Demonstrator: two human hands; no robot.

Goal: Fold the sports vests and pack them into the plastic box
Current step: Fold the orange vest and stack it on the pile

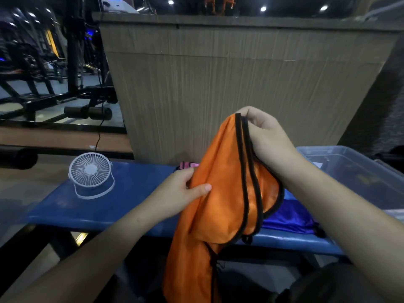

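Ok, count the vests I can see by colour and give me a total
Orange vest, held up in both hands: 1
Blue vest, lying on the bench: 1
Pink-and-black fabric behind the orange one, mostly hidden, possibly another vest: 1
Total: 3

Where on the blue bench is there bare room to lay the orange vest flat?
The bench is bare between the white fan and the left hand gripping the orange vest. Its right part is crowded: a blue vest lies there beside the plastic box, and something pink sits at the back edge.
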